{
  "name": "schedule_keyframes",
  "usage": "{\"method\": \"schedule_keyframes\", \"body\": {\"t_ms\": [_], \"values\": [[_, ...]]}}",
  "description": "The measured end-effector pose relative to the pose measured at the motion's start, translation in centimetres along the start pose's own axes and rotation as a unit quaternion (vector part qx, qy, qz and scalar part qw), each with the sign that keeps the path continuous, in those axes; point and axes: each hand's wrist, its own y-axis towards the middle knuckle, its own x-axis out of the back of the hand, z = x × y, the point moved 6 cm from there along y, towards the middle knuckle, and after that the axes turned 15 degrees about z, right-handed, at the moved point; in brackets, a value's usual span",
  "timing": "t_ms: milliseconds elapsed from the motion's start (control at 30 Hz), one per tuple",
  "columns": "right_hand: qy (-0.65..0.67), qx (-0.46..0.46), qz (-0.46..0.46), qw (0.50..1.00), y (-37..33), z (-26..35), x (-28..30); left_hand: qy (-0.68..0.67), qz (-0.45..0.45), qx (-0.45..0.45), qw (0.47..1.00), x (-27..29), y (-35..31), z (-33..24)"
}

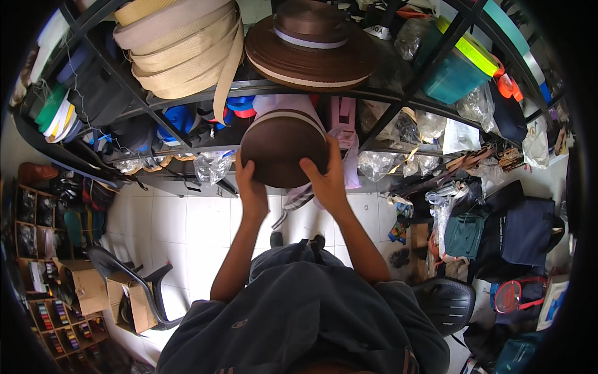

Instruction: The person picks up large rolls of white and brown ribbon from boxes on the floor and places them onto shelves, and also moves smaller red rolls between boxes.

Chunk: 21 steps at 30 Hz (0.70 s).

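I hold a big round roll of brown webbing (283,146) with a pale stripe near its top, gripped between both hands in front of a black metal shelf rack (398,93). My left hand (249,184) clasps its lower left side. My right hand (325,181) clasps its lower right side. Directly above it, on the rack's upper shelf, lie a wide flat brown roll (311,59) with a smaller brown roll on top. Several beige webbing rolls (180,47) are stacked to the left of those.
Clear plastic bags (430,124), a teal box (458,71) and blue rolls (177,118) fill the shelves. A black chair (134,280) and cardboard boxes (87,287) stand at lower left; another black seat (448,302) and dark bags (526,230) at right. The floor is white tile (180,224).
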Motion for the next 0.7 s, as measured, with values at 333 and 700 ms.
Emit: {"method": "schedule_keyframes", "body": {"t_ms": [333, 700], "values": [[-0.185, -0.005, 0.143, 0.972, 0.3, 2.5, -1.3, 0.466, 0.323, 0.008, 0.824, -5.3, 4.6, -7.3], [0.011, -0.009, -0.069, 0.997, -1.5, -2.5, -2.4, 0.316, -0.084, -0.090, 0.941, -1.6, 2.2, -6.3]]}}
